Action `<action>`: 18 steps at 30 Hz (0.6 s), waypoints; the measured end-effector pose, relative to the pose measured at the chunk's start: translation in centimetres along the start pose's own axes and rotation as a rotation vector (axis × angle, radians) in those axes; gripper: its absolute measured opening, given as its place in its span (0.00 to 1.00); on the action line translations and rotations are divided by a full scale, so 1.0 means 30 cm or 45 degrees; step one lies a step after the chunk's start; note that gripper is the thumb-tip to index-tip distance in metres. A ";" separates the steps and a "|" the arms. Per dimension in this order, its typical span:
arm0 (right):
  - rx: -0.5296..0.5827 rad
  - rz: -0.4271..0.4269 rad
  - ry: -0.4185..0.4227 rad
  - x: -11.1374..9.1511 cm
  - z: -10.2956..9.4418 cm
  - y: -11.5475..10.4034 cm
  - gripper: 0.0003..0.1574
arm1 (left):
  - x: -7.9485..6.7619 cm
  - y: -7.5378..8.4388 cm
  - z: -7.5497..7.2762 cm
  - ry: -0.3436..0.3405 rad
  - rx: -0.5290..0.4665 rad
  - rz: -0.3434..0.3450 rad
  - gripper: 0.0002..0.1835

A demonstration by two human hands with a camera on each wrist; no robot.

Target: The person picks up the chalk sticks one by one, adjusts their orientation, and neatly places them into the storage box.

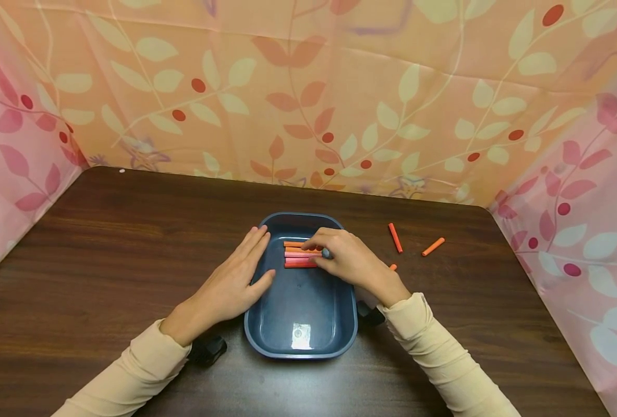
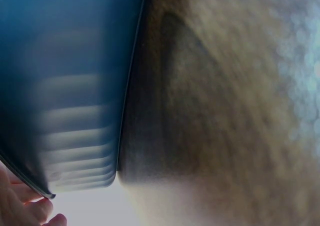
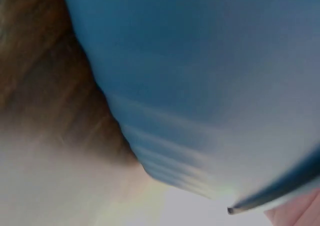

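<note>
A dark blue plastic tray stands before me in the head view. Inside it, toward its far end, several orange, pink and red crayon-like sticks lie side by side. My left hand rests along the tray's left rim, fingers straight and thumb over the inside. With curled fingers and thumb, my right hand grips the row of sticks at its right end, covering those ends. The left wrist view shows the tray's outer wall and fingertips at its rim; the right wrist view shows the wall blurred.
On the dark wooden table, right of the tray, lie a red stick and an orange stick. Another orange stick peeks out behind the right wrist. A leaf-patterned curtain borders the table's far side.
</note>
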State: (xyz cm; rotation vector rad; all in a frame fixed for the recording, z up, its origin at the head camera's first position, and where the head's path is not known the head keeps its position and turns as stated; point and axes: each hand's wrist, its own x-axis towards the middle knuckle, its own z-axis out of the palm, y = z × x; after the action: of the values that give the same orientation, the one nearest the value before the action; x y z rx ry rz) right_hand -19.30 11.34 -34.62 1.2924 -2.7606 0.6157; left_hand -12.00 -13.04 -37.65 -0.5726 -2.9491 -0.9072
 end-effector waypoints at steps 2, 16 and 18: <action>0.012 0.002 0.011 -0.003 -0.011 0.005 0.15 | 0.000 -0.001 0.001 0.004 0.000 0.003 0.41; 0.011 0.002 0.140 -0.036 -0.070 0.054 0.16 | 0.001 -0.003 0.003 0.022 -0.004 0.011 0.41; 0.011 0.004 0.166 -0.042 -0.075 0.059 0.16 | 0.002 -0.004 0.003 0.026 -0.002 0.016 0.41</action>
State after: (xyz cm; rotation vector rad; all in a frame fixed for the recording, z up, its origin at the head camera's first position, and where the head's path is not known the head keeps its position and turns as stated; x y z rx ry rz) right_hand -20.12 14.10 -33.38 1.2035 -2.6586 0.6871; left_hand -12.09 -13.06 -37.80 -0.5784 -2.9239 -0.9083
